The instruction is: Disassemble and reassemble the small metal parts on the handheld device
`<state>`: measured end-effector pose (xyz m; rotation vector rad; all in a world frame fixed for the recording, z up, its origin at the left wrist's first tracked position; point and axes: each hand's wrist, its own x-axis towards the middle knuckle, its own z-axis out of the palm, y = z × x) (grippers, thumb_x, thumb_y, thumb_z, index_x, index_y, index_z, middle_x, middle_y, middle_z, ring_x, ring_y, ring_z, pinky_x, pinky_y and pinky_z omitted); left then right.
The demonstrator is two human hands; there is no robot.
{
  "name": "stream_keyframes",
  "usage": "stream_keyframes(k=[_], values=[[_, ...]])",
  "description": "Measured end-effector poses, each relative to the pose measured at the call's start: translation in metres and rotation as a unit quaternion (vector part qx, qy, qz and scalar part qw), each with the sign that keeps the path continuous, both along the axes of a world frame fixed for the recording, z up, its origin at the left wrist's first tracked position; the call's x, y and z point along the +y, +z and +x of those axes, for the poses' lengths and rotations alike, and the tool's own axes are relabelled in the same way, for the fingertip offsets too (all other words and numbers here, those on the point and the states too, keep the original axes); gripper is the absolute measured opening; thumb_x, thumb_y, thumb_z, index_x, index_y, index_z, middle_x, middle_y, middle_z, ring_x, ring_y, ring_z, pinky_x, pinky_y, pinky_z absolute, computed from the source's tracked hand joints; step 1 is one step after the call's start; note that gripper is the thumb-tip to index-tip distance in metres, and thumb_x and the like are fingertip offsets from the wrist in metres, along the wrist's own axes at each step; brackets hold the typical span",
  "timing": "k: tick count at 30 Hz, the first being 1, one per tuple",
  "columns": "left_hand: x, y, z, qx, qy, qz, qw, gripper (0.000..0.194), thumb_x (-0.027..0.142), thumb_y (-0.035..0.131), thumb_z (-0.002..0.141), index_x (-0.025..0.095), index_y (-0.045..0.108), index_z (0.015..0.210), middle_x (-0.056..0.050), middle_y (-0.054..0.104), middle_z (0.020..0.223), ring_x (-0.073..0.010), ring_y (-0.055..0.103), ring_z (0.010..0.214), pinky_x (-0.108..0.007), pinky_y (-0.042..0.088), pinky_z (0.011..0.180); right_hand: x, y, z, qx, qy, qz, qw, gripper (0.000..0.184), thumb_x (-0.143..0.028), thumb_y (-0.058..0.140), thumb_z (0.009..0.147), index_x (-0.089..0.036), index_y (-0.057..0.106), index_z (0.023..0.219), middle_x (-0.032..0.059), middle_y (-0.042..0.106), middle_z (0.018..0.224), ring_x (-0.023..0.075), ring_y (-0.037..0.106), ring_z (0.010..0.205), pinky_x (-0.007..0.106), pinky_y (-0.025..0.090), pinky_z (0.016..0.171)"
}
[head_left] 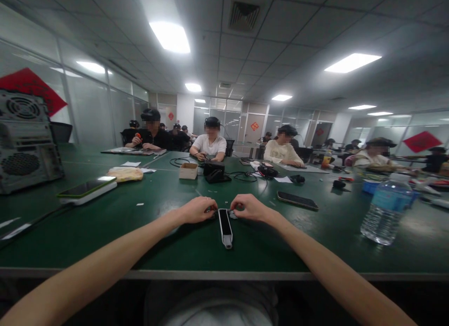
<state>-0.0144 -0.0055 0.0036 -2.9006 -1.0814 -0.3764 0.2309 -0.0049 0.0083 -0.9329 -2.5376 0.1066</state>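
Where left hand, right hand meet — black device, green table

Past the right hand, a smartphone lies in the way (a water bottle stands farther right).

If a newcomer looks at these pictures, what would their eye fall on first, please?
Probably the bare left hand and right hand, meeting at the top end of a slim black-and-white device near the edge of the long green table. Next come the large water bottle at right and the metal computer case at left; seated people fill the far side.
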Motion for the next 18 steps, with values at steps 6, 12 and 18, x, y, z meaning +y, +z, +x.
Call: stream_keyframes(k=[6,12,18], values=[[0.0008,-0.0012,0.0007,0.010,0.009,0.014,1.000,0.019,0.020,0.053,0.085,0.019,0.062,0.102,-0.003,0.066,0.094,-0.0166,0.062,0.081,-0.022,0.043,0.069,0.0026,-0.0037,0.0009,0.015,0.013,-0.002,1.000,0.015,-0.012,0.061,0.073,-0.017,0.070,0.083,0.0031,0.062,0.084,0.0113,0.055,0.069,0.022,0.044,0.064],[-0.0013,0.0006,0.0008,0.014,0.008,0.011,1.000,0.019,0.021,0.053,0.086,0.020,0.062,0.103,-0.003,0.066,0.095,-0.0166,0.062,0.082,-0.022,0.044,0.069,0.0015,-0.0038,-0.0004,0.023,-0.007,-0.021,0.999,0.019,-0.016,0.064,0.072,-0.014,0.063,0.092,0.0025,0.063,0.083,0.0126,0.056,0.071,0.022,0.044,0.062],[-0.0009,0.0004,0.0013,0.015,0.005,0.012,1.000,0.019,0.021,0.054,0.086,0.019,0.061,0.103,-0.004,0.066,0.095,-0.0171,0.062,0.083,-0.023,0.044,0.069,0.0057,-0.0090,0.0017,0.025,-0.012,-0.033,0.999,0.025,-0.019,0.063,0.075,-0.016,0.060,0.100,0.0017,0.064,0.085,0.0126,0.057,0.071,0.023,0.044,0.062]])
